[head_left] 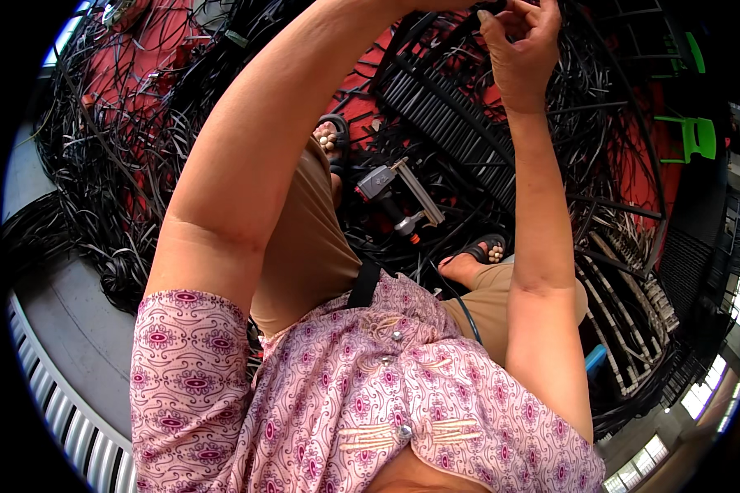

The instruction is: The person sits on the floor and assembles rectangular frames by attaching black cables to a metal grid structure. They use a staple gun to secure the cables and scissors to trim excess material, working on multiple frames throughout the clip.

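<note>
Ribbed black panel (446, 111) near right hand (526, 48).

My left arm (251, 148) stretches forward, angled rightward, left hand (440, 3) mostly cut off. Right arm (543, 238) reaches ahead, nearly straight; right hand (524, 45) raised, fingers curled toward thumb.

Bright window (704, 388) glare at right, fisheye-bent edges, black corners
</note>
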The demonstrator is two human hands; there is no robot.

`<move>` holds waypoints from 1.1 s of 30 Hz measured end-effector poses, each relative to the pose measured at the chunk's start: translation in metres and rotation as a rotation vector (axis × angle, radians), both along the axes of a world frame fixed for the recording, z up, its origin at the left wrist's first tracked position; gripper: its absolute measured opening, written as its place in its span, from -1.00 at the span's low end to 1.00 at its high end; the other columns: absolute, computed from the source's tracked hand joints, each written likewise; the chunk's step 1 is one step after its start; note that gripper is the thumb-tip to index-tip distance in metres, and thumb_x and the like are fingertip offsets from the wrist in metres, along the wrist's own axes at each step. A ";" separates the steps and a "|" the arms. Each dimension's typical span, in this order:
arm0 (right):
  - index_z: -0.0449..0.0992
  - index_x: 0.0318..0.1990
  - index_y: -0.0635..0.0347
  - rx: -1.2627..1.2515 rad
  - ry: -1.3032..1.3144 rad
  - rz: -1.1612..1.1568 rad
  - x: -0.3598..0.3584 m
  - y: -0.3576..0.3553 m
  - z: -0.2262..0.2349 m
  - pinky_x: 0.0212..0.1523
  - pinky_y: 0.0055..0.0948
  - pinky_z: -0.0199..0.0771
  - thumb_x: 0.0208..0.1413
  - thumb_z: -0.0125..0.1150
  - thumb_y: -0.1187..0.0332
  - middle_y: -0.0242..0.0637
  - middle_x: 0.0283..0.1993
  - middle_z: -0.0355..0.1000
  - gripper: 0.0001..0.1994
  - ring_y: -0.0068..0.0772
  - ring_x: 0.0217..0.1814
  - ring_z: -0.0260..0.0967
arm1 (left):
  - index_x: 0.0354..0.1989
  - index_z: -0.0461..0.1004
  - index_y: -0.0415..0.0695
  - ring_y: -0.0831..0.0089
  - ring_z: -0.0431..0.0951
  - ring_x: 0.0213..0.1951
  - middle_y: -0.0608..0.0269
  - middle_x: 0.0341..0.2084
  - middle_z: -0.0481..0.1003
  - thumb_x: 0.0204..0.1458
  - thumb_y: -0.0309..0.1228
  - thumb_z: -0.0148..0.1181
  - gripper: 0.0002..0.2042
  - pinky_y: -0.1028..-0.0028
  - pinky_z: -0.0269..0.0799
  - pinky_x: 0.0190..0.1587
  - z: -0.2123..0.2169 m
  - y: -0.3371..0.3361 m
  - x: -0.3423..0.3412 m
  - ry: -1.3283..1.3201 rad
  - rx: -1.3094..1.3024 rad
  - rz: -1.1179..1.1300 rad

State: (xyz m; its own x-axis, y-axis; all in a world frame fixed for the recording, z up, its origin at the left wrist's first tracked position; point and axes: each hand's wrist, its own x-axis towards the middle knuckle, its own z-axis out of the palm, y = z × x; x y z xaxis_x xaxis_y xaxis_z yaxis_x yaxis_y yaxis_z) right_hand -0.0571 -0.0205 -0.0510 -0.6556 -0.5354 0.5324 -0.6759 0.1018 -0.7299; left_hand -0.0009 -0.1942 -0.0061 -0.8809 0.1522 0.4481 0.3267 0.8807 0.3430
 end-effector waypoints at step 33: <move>0.57 -0.12 0.29 -0.096 -0.361 -0.080 0.041 0.043 -0.034 -0.34 -0.63 0.45 0.05 0.34 0.39 -0.42 -0.41 0.54 -0.74 -0.65 -0.41 0.43 | -0.32 0.54 -0.23 0.11 0.55 -0.21 0.04 -0.42 0.54 0.02 -0.29 0.17 -0.77 0.20 0.32 -0.03 0.014 0.036 0.029 -0.104 0.031 -0.145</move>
